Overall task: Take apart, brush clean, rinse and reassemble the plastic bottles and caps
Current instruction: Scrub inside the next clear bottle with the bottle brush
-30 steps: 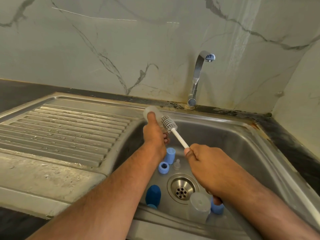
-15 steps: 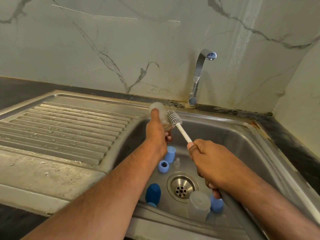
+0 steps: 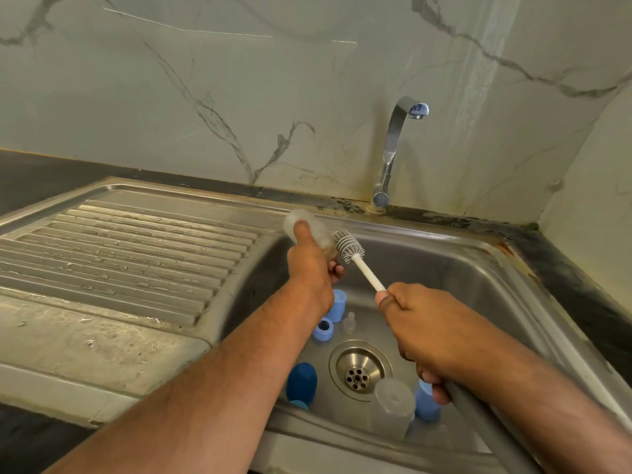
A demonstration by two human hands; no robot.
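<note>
My left hand (image 3: 309,265) grips a clear plastic bottle (image 3: 316,230) on its side over the sink's left rim, thumb on top. My right hand (image 3: 424,323) grips the handle of a bottle brush (image 3: 349,246); its grey bristle head sits at the bottle's mouth. On the sink floor lie light blue caps (image 3: 337,304) (image 3: 323,330), a small clear teat (image 3: 349,323), a dark blue cap (image 3: 301,383), a frosted bottle (image 3: 391,405) and another light blue part (image 3: 425,403).
The steel sink (image 3: 461,268) has a round drain (image 3: 357,369) at its middle. A ribbed draining board (image 3: 119,251) lies to the left. A chrome tap (image 3: 393,145) stands at the back, with no water running. Marble wall behind, dark counter around.
Both hands have lifted slightly and shifted right with the bottle and brush. The brush head stays at the bottle's mouth.
</note>
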